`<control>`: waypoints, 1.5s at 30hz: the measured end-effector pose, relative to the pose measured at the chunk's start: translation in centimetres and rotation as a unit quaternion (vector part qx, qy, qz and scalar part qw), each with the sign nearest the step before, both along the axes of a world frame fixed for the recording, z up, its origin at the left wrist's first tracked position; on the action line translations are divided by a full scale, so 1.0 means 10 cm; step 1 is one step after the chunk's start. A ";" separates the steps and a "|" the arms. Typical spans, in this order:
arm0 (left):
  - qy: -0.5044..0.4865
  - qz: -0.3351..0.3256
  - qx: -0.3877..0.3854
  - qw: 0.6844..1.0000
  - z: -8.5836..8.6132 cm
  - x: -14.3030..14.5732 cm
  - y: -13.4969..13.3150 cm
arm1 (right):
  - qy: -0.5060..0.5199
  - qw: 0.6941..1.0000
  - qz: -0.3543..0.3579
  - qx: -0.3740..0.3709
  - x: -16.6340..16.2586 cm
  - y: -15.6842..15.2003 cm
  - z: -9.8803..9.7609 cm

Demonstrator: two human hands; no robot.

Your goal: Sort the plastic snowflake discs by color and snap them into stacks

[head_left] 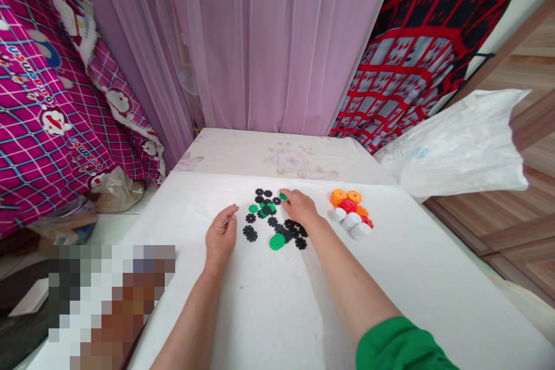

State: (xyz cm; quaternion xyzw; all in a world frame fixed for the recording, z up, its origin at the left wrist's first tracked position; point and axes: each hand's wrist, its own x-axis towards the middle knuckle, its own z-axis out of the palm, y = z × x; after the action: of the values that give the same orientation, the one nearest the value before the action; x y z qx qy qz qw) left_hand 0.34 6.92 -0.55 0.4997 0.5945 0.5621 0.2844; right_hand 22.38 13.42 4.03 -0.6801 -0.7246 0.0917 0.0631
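My right hand (299, 207) reaches to the back of a loose pile, its fingertips closed on a small green notched disc (283, 196). Left of the pile, my left hand (222, 237) rests on the white cloth, fingers loosely bent and a little apart from the thumb; nothing shows in it. Between my hands lie several black snowflake-like discs (250, 233) mixed with green ones. A larger green stack (277, 241) sits at the front of the pile. My right forearm partly covers black discs at the pile's right side.
Right of my arm, orange stacks (338, 197), a red stack (348, 205) and white stacks (351, 220) stand grouped together. White cloth covers the table (269, 312). A white plastic bag (459, 144) hangs by the right edge; a purple curtain (269, 40) borders the back.
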 end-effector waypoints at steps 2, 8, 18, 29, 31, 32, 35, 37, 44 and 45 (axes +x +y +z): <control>0.001 0.000 0.001 1.000 0.00 0.00 0.00 | -0.008 1.000 0.000 -0.016 0.00 0.08 0.02; -0.007 0.002 0.002 1.000 -0.01 0.00 0.01 | -0.010 0.999 -0.019 -0.026 0.04 0.08 0.06; 0.001 0.006 0.001 1.000 -0.02 0.00 0.02 | 0.220 0.967 -0.084 0.095 0.20 -0.29 -0.29; 0.005 0.003 0.007 1.000 -0.01 0.00 0.01 | 0.578 0.810 -0.100 -0.015 0.20 -0.83 -0.01; 0.003 0.004 0.003 1.000 -0.01 0.00 0.01 | 0.591 0.799 -0.086 -0.074 0.13 -0.89 0.08; 0.002 0.005 0.001 1.000 0.00 0.00 0.01 | 0.593 0.795 -0.081 -0.093 0.10 -0.91 0.10; 0.001 0.007 -0.003 1.000 0.01 0.01 0.00 | 0.597 0.791 -0.070 -0.114 0.02 -0.94 0.12; 0.000 0.005 -0.005 1.000 0.02 0.01 0.00 | 0.598 0.791 -0.066 -0.115 -0.02 -0.94 0.11; -0.008 0.005 -0.007 1.000 0.05 0.02 -0.01 | 0.578 0.806 -0.061 -0.113 -0.04 -0.92 0.02; -0.008 0.004 -0.007 1.000 0.05 0.02 -0.01 | 0.572 0.811 -0.064 -0.108 -0.03 -0.92 0.01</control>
State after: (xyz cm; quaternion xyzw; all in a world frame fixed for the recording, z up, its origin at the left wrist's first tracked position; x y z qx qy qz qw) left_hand 0.55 6.85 -0.08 0.4910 0.5980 0.5631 0.2902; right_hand 22.06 4.26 4.15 -0.5525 -0.4977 0.5375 0.3978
